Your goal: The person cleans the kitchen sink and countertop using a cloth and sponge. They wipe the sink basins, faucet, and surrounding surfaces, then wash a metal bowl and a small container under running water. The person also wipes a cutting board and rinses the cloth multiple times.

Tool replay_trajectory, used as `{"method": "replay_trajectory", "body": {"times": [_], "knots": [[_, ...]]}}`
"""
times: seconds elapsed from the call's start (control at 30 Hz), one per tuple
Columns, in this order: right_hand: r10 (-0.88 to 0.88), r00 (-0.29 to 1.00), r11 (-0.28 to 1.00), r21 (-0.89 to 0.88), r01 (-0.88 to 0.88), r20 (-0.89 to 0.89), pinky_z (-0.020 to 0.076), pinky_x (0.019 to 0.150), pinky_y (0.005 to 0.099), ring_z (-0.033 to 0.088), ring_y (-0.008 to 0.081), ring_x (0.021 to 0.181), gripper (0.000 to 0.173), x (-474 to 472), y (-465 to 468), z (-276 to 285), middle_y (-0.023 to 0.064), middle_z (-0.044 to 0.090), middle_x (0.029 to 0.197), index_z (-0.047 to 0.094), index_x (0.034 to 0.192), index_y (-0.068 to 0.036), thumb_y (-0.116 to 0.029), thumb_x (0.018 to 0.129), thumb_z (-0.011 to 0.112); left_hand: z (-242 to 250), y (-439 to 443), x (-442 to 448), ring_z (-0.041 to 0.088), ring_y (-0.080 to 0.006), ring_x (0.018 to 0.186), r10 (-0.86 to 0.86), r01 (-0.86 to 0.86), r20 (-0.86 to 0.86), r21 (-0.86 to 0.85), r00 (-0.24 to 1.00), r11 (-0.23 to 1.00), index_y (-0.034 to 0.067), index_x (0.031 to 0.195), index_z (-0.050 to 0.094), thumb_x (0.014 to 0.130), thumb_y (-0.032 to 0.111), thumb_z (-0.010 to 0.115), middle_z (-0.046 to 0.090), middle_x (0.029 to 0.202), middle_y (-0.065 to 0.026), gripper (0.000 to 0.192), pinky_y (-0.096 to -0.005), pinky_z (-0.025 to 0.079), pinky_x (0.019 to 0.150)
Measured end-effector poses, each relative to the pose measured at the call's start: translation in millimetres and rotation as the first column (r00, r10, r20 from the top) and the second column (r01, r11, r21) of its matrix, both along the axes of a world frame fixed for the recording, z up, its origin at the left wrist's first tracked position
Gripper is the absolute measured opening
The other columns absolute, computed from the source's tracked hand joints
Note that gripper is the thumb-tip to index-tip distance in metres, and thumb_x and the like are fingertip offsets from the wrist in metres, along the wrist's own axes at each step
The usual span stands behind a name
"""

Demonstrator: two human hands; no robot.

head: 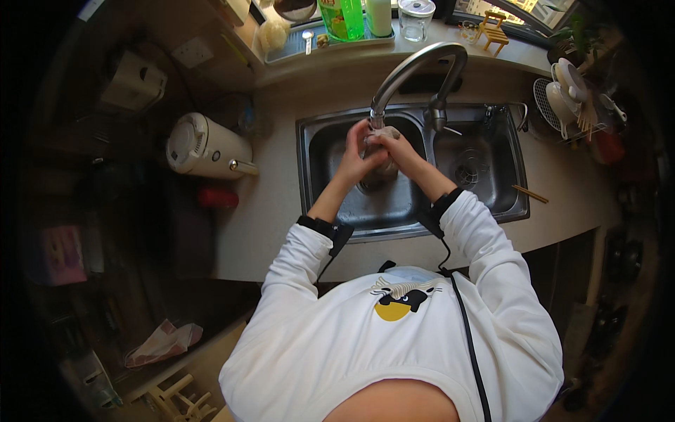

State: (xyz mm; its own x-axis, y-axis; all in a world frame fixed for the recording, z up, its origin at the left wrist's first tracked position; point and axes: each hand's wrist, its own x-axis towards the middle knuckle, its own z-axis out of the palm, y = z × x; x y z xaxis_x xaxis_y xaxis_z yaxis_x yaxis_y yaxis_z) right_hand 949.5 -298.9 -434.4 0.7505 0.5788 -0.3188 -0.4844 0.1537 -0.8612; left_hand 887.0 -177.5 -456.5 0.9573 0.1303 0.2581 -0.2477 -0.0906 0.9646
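Under the spout of the curved metal faucet (416, 58), both my hands are at a wet, pale, translucent item (389, 133) that I cannot name; it may be a cloth or a bag. My right hand (403, 153) grips it from the right. My left hand (359, 150) is on its left side, thumb and fingers curved apart; whether it also grips the item is hidden. Water seems to run from the spout onto it. Both hands are above the left basin of the stainless steel double sink (337, 195).
A white electric water boiler (211, 145) stands left of the sink. Chopsticks (530, 193) lie at the sink's right rim. A wire dish rack (546, 105) with dishes is at the right. A green bottle (343, 18) and a glass jar (415, 21) stand on the sill behind.
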Motion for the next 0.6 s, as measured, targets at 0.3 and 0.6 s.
{"method": "replay_trajectory", "body": {"times": [0.3, 0.6], "knots": [[-0.089, 0.901, 0.894, 0.365, 0.260, -0.424, 0.0463, 0.075, 0.0338, 0.055, 0.0181, 0.074, 0.008, 8, -43, 1, 0.0020, 0.054, 0.074, 0.056, 0.074, -0.011, -0.019, 0.075, 0.055, -71, 7, -11, 0.054, -0.0129, 0.097, -0.105, 0.048, -0.394, -0.150, 0.913, 0.988, 0.006, 0.108, 0.051, 0.068, 0.004, 0.071, 0.059, 0.103, -0.0039, 0.044, -0.0268, 0.043, 0.084], [-0.128, 0.950, 0.940, -0.341, 0.025, -0.283, 0.0474, 0.077, 0.0360, 0.057, 0.0214, 0.089, 0.027, 23, -142, -51, 0.0087, 0.061, 0.097, 0.058, 0.100, -0.005, -0.024, 0.082, 0.058, -34, 4, 13, 0.052, -0.0113, 0.084, -0.096, 0.081, -0.267, -0.067, 0.959, 0.994, 0.005, 0.096, 0.049, 0.064, -0.003, 0.060, 0.056, 0.087, -0.0025, 0.035, -0.0254, 0.042, 0.077]]}}
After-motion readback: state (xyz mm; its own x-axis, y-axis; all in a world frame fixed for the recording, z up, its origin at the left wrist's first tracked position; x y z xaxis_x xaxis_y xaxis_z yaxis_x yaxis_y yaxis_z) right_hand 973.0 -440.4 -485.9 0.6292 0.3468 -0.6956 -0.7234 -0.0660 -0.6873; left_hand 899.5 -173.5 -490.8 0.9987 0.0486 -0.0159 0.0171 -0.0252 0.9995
